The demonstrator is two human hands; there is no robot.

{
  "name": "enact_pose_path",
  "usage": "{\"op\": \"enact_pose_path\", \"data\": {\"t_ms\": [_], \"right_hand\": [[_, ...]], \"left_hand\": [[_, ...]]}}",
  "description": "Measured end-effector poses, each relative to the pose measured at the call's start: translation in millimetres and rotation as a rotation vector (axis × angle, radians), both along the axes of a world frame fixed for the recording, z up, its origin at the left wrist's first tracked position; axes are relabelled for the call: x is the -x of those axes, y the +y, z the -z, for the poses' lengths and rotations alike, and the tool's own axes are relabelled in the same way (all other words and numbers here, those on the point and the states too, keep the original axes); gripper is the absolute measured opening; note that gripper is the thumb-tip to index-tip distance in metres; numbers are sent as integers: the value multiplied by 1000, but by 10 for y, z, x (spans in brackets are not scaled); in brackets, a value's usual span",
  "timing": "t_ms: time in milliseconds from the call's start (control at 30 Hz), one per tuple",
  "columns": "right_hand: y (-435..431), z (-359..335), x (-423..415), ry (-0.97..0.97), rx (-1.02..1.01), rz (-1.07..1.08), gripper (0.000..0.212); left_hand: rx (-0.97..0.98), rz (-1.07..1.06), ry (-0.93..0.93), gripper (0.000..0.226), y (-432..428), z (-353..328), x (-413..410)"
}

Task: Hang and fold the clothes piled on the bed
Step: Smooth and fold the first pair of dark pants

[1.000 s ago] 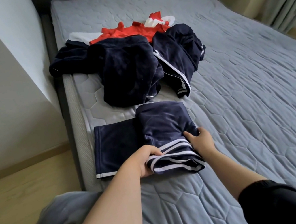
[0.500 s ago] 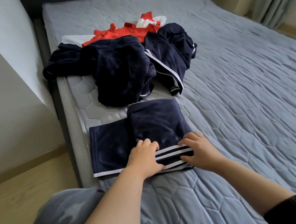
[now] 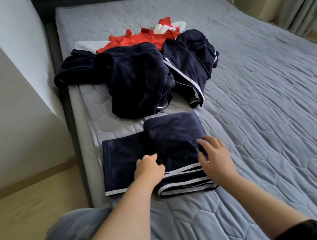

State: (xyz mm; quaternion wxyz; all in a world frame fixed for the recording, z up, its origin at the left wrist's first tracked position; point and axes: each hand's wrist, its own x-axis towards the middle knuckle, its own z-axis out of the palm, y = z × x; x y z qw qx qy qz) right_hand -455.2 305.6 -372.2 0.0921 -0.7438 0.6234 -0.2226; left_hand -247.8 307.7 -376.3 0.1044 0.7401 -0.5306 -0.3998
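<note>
Head view: the striped navy garment [image 3: 173, 136] lies on the bed [image 3: 275, 106] directly under both hands. It is partly folded, with a thick doubled section beneath the palms and one flat panel reaching out past the left hand. The left hand [image 3: 149, 167] rests where the two parts meet, fingers bent. Blur hides whether it pinches cloth or only presses. The right hand [image 3: 214, 156] lies flat on the doubled section's right side, fingers spread, holding nothing.

Judging by the loose panel, this fold looks roughly half done, and that panel probably has to come over before the piece is finished.

Just beyond the fingertips the pile [image 3: 139, 81] sits unsorted. It holds crumpled navy pieces, with a red garment [image 3: 141, 38] and some white cloth behind them. No hanger shows, so most of the task appears to remain.
</note>
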Motion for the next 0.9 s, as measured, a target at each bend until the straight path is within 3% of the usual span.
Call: {"op": "enact_pose_path", "data": {"t_ms": [133,267,467,600,800,900], "right_hand": [[-36,0,-427,62,-38,-155,49],[-223,73,-802,171,-160,-202,66],[-263,458,-949,309,-298,-134,78],[-269,529,-962,324,-275,-121,80],[-280,477,-969,331,-314,-141,80],[-297,397,-1008,367,-290,-184,81]], "left_hand": [[129,-252,-258,42,-61,-30,-129],[60,-596,-180,63,-139,-82,-371],[12,-650,-203,78,-162,36,-461],[-43,-711,-219,72,-214,15,-549],[-127,-704,109,56,-335,-52,-876],[-197,-663,261,64,-333,-105,-1002]]}}
